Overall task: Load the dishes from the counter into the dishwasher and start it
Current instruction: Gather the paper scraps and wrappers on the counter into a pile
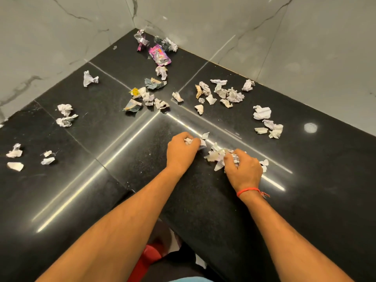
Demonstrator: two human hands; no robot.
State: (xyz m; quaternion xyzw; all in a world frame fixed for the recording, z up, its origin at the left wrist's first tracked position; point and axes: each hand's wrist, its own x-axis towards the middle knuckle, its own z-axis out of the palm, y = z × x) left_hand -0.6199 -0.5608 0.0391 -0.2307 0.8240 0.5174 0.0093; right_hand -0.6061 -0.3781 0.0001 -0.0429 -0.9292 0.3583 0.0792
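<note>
Gripping a crumpled white paper scrap (194, 141), the left hand (181, 150) is curling its fingers round it, w/ knuckles up, just above the glossy black stone corner surface (114, 192). The right hand (243, 169) is closing round a small black-and-white printed crumpled wad (235, 158), fingers bent over it, w/ a red thread bracelet (249, 191) sitting on the wrist. Between the two hands a loose heap of pale torn paper bits (216, 156) is lying on the surface, touching the right hand's fingertips.

Farther out, approx. mid-surface, a cluster of crumpled white and grey paper balls (221, 92) is lying near the right wall, and another group w/ a yellow-printed scrap (135, 92) is lying to its left. Toward the back corner a shiny pink foil wrapper (159, 54) is lying beside a crumpled silver foil piece (141, 39). More white wads are lying scattered along the left side (65, 115) and right side (266, 123), well apart from the hands. Grey-veined marble wall tiles (305, 47) are rising behind the surface. No dishes or dishwasher are showing in view; a red object (149, 256) is showing below the surface edge, too blurred to tell what it is.
</note>
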